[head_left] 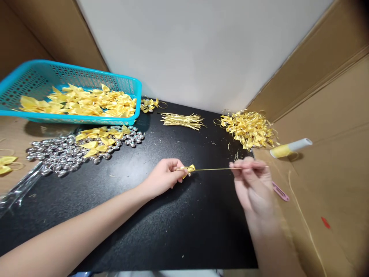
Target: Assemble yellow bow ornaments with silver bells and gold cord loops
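In the head view, the left hand [164, 175], at the centre of the frame, pinches a small yellow ribbon bow [190, 169] between its fingers. From the bow a thin gold cord [213, 169] runs straight across to the right hand [255, 184], right of centre, whose fingers are closed on it. Both hands are over the black bench [138, 215]. Cut gold cords [182, 120] lie in a bundle above the bow, with a pile of corded yellow bows [249, 129] at upper right. Silver beads [65, 152] spread below the blue basket [138, 90] at upper left.
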Motion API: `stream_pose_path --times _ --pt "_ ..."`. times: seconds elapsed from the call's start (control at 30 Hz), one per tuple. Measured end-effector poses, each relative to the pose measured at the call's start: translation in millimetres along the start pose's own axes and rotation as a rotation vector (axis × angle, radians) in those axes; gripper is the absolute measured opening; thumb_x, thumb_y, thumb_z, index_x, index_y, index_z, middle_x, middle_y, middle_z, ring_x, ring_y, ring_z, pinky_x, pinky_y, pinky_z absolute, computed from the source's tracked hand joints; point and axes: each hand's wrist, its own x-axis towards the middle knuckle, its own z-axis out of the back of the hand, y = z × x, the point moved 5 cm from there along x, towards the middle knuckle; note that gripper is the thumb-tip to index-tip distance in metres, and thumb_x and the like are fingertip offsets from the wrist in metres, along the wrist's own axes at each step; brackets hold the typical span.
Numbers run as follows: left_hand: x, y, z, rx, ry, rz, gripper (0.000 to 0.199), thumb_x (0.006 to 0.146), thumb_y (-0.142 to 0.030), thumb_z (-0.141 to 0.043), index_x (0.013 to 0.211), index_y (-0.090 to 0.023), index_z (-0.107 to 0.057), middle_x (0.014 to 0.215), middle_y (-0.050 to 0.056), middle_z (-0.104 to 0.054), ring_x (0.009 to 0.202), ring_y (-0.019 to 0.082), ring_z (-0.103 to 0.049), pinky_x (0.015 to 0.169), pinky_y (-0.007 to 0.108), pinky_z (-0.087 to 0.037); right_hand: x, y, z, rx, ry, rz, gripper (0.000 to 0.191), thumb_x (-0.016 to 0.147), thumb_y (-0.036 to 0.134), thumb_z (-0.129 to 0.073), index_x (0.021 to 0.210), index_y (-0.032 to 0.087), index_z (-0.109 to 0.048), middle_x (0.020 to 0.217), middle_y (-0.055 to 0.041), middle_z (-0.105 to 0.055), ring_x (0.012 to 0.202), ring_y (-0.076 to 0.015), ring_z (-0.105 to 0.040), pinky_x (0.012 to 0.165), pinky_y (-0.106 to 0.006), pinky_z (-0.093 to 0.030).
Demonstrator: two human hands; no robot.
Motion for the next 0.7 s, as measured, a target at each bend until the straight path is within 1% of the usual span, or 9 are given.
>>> stream_pose_path --times 0.07,0.13,0.23,0.33,0.5,0.6,0.63,0.7 --pt "0 -1 -0.2 -0.024 0.014 0.006 0.021 0.069 -0.033 -0.064 0.061 -0.017 -0.052 0.05 -0.005 -0.051 0.04 0.006 -0.041 0.038 0.016 -0.031 5 9 10 0.036 -0.029 0.011 0.015 0.072 0.032 -0.083 0.078 0.039 -0.071 0.073 0.0091 -0.064 0.069 -0.0068 -0.065 0.076 -0.024 -0.058" --pt "0 -2 -0.5 -0.039 0.031 0.014 0.02 0.07 -0.032 -0.064 0.061 -0.017 -0.053 0.05 -0.005 -0.051 0.041 0.006 -0.041 0.038 0.016 -0.031 7 12 16 0.057 -0.066 -0.007 0.017 0.069 0.031 -0.085 0.075 0.039 -0.072 0.073 0.0087 -0.061 0.067 -0.0057 -0.062 0.074 -0.022 -0.057" --pt "0 -2 -0.7 -0.041 0.049 0.024 0.02 0.07 -0.032 -0.063 0.062 -0.017 -0.053 0.05 -0.005 -0.051 0.041 0.006 -0.04 0.038 0.016 -0.031 8 11 18 0.054 -0.088 -0.023 0.017 0.068 0.032 -0.086 0.074 0.04 -0.072 0.073 0.0078 -0.058 0.066 -0.0063 -0.059 0.074 -0.023 -0.056" --pt "0 -3 -0.9 -0.038 0.067 0.022 0.021 0.071 -0.032 -0.063 0.062 -0.017 -0.053 0.051 -0.005 -0.051 0.042 0.006 -0.041 0.039 0.017 -0.032 8 11 18 0.04 -0.092 -0.014 0.016 0.07 0.032 -0.084 0.076 0.041 -0.072 0.074 0.0074 -0.058 0.066 -0.0075 -0.057 0.073 -0.025 -0.056" --pt "-1 -2 -1.7 -0.031 0.075 0.02 0.022 0.072 -0.033 -0.063 0.062 -0.017 -0.052 0.052 -0.005 -0.052 0.043 0.006 -0.041 0.04 0.016 -0.032 10 11 22 0.08 -0.127 -0.014 0.018 0.069 0.029 -0.085 0.075 0.039 -0.073 0.074 0.0075 -0.061 0.067 -0.0076 -0.057 0.073 -0.025 -0.055" --pt "0 0 -1.6 -0.031 0.057 0.018 0.021 0.072 -0.033 -0.063 0.064 -0.016 -0.053 0.053 -0.005 -0.052 0.042 0.005 -0.041 0.039 0.016 -0.032 8 7 15 0.144 -0.113 -0.031 0.018 0.068 0.027 -0.086 0.075 0.038 -0.073 0.075 0.0077 -0.064 0.068 -0.0069 -0.058 0.07 -0.022 -0.054" --pt "0 0 -1.8 -0.032 0.053 0.017 0.021 0.072 -0.034 -0.064 0.065 -0.016 -0.054 0.054 -0.005 -0.053 0.043 0.006 -0.041 0.039 0.016 -0.033 6 5 10 0.158 -0.085 -0.041 0.017 0.069 0.027 -0.085 0.075 0.037 -0.073 0.076 0.0076 -0.066 0.068 -0.0069 -0.059 0.07 -0.022 -0.053" --pt "1 0 -2.3 -0.038 0.05 0.015 0.022 0.071 -0.036 -0.065 0.068 -0.015 -0.057 0.057 -0.003 -0.056 0.045 0.006 -0.043 0.04 0.017 -0.035 -2 -3 -5 0.146 0.011 -0.075 0.013 0.073 0.026 -0.082 0.076 0.035 -0.073 0.079 0.0063 -0.069 0.071 -0.0081 -0.063 0.07 -0.022 -0.053"
